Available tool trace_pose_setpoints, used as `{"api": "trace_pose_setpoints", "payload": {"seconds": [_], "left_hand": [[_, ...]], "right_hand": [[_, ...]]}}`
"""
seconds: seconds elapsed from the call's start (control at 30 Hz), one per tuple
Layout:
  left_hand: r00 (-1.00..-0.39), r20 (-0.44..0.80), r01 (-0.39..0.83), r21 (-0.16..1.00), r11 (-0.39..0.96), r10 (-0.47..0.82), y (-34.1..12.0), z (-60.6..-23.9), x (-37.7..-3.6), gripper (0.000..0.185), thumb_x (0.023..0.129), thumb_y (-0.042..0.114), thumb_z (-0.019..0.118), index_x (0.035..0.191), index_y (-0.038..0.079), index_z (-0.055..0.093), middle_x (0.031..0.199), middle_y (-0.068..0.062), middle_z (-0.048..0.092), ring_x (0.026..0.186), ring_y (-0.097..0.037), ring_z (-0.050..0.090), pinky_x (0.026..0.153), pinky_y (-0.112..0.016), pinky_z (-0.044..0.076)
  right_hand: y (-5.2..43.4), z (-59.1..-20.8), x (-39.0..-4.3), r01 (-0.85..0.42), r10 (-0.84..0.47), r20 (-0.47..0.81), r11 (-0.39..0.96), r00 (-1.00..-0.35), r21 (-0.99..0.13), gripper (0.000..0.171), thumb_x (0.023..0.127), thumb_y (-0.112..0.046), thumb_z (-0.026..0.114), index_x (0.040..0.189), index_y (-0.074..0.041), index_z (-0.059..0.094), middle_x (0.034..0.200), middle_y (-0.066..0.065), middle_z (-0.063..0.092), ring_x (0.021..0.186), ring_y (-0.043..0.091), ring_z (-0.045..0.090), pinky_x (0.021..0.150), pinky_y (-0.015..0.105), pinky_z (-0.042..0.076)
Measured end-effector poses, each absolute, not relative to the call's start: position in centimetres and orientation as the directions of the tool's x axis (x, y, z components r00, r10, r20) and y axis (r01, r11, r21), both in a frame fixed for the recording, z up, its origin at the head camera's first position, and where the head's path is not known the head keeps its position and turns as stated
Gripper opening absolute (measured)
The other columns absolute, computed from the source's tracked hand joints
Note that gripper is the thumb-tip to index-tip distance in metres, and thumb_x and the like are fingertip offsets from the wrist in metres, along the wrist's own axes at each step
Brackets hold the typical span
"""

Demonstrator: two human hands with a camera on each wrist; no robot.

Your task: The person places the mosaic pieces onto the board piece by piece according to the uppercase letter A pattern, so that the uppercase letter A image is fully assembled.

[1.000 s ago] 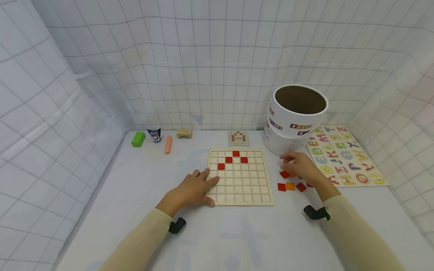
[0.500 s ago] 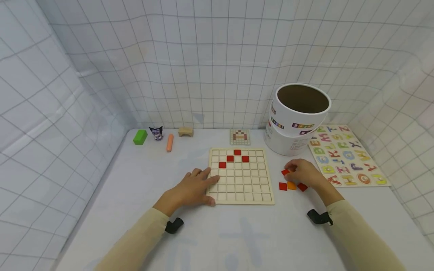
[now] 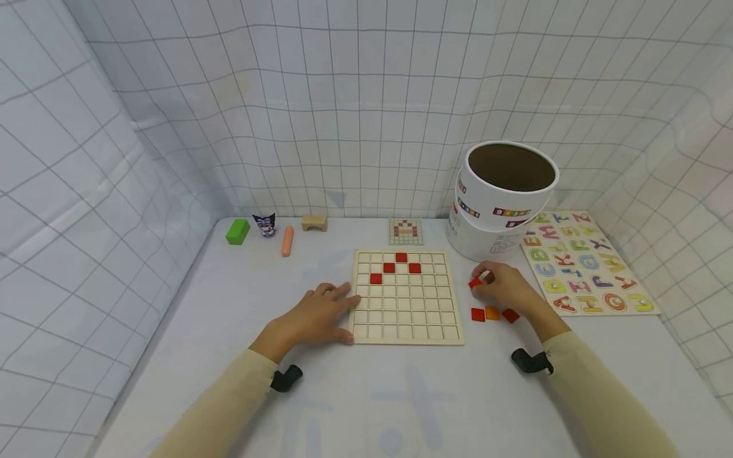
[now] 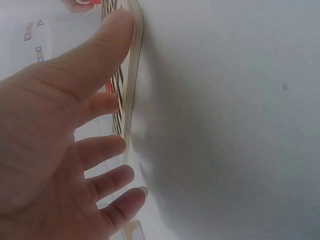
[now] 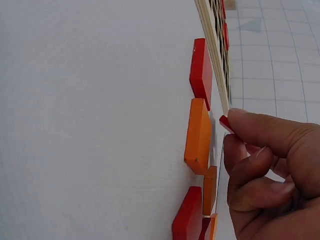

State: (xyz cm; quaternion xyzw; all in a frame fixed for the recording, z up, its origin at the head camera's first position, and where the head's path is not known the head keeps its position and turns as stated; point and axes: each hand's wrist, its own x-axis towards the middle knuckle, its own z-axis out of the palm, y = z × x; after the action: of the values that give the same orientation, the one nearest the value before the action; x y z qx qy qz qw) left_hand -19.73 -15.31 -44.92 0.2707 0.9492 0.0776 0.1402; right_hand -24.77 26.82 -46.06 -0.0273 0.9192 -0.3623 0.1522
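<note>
Your right hand [image 3: 506, 287] has lifted a red square tile [image 3: 474, 283] in a pinch, at 3 o'clock of the wooden grid board [image 3: 405, 296]; your left hand [image 3: 315, 315] rests spread on its edge.

Along the back of the white table [image 3: 401, 407] lay a green block [image 3: 237, 231], a small dark-eared figurine [image 3: 265, 225], an orange stick [image 3: 287, 241] and a wooden arch block [image 3: 313, 222]. A small pattern card [image 3: 406, 231] sat further right. Two stacked white round tubs [image 3: 499, 202], the upper one tilted and open, stood beside an alphabet puzzle board [image 3: 584, 267]. Gridded white sheeting [image 3: 355, 108] walled the space.
</note>
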Motion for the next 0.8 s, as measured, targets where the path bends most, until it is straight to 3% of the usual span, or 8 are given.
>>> {"api": "trace_pose_setpoints", "payload": {"seconds": [0.17,0.43,0.6,0.8], "left_hand": [[-0.806,-0.230,0.501,0.224,0.836,0.545,-15.3,-45.3,-19.9,0.088,0.083,0.058,0.076,0.156,0.022,0.044,0.167,-0.009,0.028,0.146,-0.038,0.033,0.113,-0.062,0.032],[-0.814,-0.233,0.492,0.214,0.844,0.533,-15.3,-45.2,-20.1,0.088,0.082,0.058,0.077,0.156,0.023,0.044,0.167,-0.006,0.031,0.146,-0.037,0.034,0.114,-0.062,0.031],[-0.811,-0.243,0.490,0.212,0.845,0.532,-15.1,-45.0,-20.1,0.089,0.082,0.056,0.078,0.156,0.022,0.044,0.166,-0.006,0.031,0.147,-0.037,0.033,0.114,-0.062,0.030],[-0.808,-0.242,0.497,0.210,0.842,0.537,-15.1,-45.0,-20.2,0.090,0.081,0.057,0.078,0.157,0.022,0.042,0.167,-0.005,0.030,0.147,-0.037,0.033,0.114,-0.063,0.030]], "right_hand": [[27.3,-46.0,-24.9,0.147,-0.141,-0.280,0.589,-0.950,-0.795,0.039,0.095,-0.027,0.073,0.128,-0.011,0.058,0.095,0.014,0.057,0.077,0.028,0.056,0.065,0.032,0.049],[25.0,-45.9,-25.7,0.246,-0.153,-0.317,0.358,-0.936,-0.901,0.045,0.096,-0.023,0.073,0.134,-0.005,0.057,0.078,0.005,0.058,0.064,0.015,0.051,0.057,0.025,0.044],[22.1,-45.8,-26.3,0.214,-0.222,-0.312,0.377,-0.924,-0.901,0.043,0.094,-0.018,0.074,0.131,-0.003,0.058,0.085,0.005,0.062,0.067,0.015,0.053,0.060,0.024,0.047],[19.8,-45.9,-26.6,0.175,-0.242,-0.326,0.490,-0.914,-0.854,0.036,0.094,-0.017,0.073,0.126,-0.007,0.060,0.095,0.010,0.064,0.066,0.020,0.054,0.061,0.028,0.047]]}}
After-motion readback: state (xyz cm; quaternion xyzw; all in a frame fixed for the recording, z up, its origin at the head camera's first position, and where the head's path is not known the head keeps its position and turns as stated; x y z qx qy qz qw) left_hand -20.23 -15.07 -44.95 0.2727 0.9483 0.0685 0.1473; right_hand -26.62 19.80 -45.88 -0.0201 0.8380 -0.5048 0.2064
